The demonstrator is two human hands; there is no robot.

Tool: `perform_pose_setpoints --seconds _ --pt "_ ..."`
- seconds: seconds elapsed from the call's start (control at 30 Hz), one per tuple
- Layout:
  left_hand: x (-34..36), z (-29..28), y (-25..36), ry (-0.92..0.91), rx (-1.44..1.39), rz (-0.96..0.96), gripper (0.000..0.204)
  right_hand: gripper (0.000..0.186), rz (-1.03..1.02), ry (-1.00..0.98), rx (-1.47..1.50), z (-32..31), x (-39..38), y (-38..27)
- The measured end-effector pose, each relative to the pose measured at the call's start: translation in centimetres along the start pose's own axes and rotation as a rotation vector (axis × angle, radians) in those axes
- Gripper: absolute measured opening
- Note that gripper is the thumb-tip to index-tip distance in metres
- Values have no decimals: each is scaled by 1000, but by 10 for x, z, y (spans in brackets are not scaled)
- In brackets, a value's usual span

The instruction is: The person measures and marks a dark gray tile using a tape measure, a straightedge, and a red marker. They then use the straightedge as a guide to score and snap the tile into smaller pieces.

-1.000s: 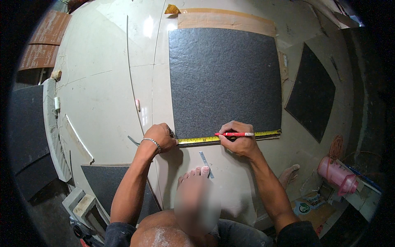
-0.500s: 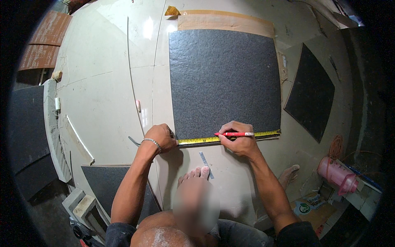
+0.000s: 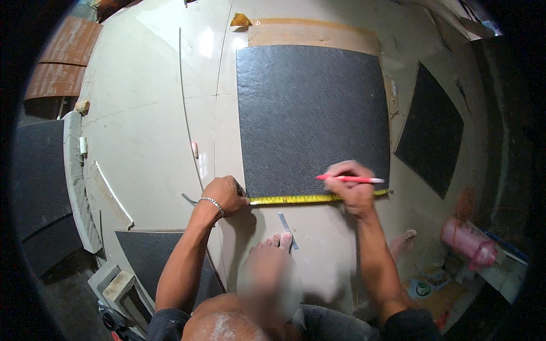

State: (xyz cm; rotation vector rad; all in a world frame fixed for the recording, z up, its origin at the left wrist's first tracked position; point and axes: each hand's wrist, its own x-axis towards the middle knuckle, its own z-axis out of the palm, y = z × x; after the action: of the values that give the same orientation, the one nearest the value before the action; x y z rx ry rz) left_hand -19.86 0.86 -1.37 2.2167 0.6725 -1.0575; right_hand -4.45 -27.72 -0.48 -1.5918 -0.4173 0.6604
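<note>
A large dark grey textured tile [image 3: 313, 119] lies flat before me. Along its near edge stretches a yellow tape measure blade [image 3: 293, 199]. My left hand [image 3: 225, 196], with a chain bracelet at its wrist, is closed on the blade's left end by the tile's near left corner. In my right hand [image 3: 354, 190] is a red marker pen [image 3: 355, 179] with a white end, its tip pointing left over the tile. This hand is blurred by motion and hovers above the blade's right part, hiding some of it.
Brown cardboard [image 3: 313, 35] sticks out beyond the tile's far edge. Another dark tile [image 3: 430, 131] lies to the right, and one [image 3: 151, 256] near my left forearm. A small metal strip [image 3: 288, 230] is by my foot. A pink container [image 3: 469, 241] stands at right.
My right hand has moved right with the marker pen, away from the middle of the tape. The blade has shifted slightly nearer to me at the tile's edge. My left hand keeps its grip.
</note>
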Motion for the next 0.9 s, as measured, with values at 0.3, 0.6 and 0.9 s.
perform_pose_setpoints --seconds 0.3,0.6,0.9 --pt "-4 -103 7 117 -374 127 25 22 -337 195 517 -81 -17 -103" --pt "101 -221 29 338 -256 186 27 24 -294 286 484 -83 10 -105" --pt "157 -230 37 403 -81 165 29 23 -181 275 546 -87 32 -78"
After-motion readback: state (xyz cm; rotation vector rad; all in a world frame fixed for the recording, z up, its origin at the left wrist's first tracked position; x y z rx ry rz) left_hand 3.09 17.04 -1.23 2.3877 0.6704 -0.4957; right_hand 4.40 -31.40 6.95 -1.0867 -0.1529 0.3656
